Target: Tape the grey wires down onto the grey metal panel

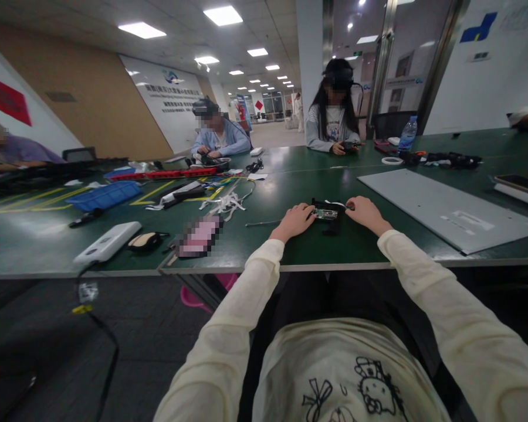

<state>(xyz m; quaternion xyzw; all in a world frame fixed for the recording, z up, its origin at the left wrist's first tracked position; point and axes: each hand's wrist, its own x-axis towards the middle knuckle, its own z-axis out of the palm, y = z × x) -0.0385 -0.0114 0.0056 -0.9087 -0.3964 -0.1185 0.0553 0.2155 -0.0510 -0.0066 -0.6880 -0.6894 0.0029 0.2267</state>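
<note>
In front of me on the green table lies a small circuit board (326, 214) with black parts along its far and near sides. My left hand (295, 220) grips its left end, fingers bent over it. My right hand (366, 213) is closed at the right of the board, fingertips together near a short white strip (335, 203). Whatever those fingertips hold is too small to make out. A thin metal rod (262, 223) sticks out left of my left hand; its other end is hidden.
A grey panel (444, 202) lies to the right. Leftward are a pink phone-like object (200, 236), white straps (225, 203), a white power bank (109, 241), a black-and-beige mouse (146, 241) and a blue tray (105, 196). Two people wearing headsets sit opposite; a bottle (408, 135) stands far right.
</note>
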